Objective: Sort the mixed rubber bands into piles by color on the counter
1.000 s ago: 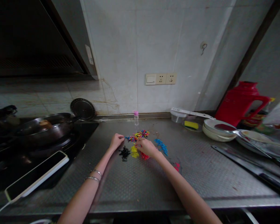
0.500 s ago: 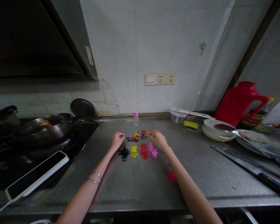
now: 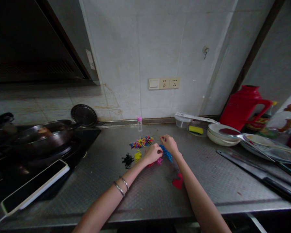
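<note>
My left hand (image 3: 154,153) is over the red and pink piles, fingers pinched together near the blue pile; what is in the pinch is too small to make out. My right hand (image 3: 169,144) is just behind the blue rubber bands (image 3: 166,154), its fingertips also closed on something I cannot make out. Farther back lies a mixed heap of small coloured rubber bands (image 3: 142,142). Black rubber bands (image 3: 127,160) and yellow rubber bands (image 3: 137,156) lie in separate piles to the left. Pink rubber bands (image 3: 159,161) show partly below my left hand, which mostly hides the red ones.
A small clear bottle with a pink cap (image 3: 139,124) stands by the wall. A red heart-shaped piece (image 3: 177,182) lies beside my right forearm. On the left are a phone (image 3: 35,187) and a pan (image 3: 43,134); on the right, bowls (image 3: 221,137), a knife (image 3: 244,168) and a red thermos (image 3: 242,108).
My left hand has moved right, from the left end of the mixed heap to over the red and pink piles. My right hand has shifted slightly right, away from the heap.
</note>
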Available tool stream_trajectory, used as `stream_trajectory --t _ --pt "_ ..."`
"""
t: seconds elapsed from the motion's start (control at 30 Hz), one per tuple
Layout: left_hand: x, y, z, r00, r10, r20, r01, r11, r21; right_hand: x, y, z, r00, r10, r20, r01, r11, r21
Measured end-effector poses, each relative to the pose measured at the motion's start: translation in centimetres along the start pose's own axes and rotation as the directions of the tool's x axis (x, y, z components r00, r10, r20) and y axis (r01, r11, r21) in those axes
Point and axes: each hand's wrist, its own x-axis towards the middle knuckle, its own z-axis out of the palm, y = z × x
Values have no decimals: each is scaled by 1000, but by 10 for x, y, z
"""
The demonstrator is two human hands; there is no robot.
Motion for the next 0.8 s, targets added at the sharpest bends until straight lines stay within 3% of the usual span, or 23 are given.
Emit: stream_trajectory --t 0.17,0.37,0.5,0.57,0.7,0.8 --pt "0 13 11 997 31 70 -31 1000 0 0 4 1 1000 -1 -5 1 1000 23" --pt "-6 9 -19 1000 17 0 -17 1000 -15 0 5 2 1000 -24 14 24 999 23" --pt "-9 -20 -50 991 -52 -125 36 992 -124 -1 3 3 998 -47 34 46 999 19" --pt "-13 -42 -67 977 -162 -136 125 961 -248 -1 2 4 998 -53 38 52 998 17" --pt "-29 -87 -94 885 -416 -207 287 840 -460 -2 0 6 997 -65 51 64 998 5" --pt "-44 -110 -104 797 -567 -211 355 721 -595 -3 -1 8 994 -80 75 81 997 -8"
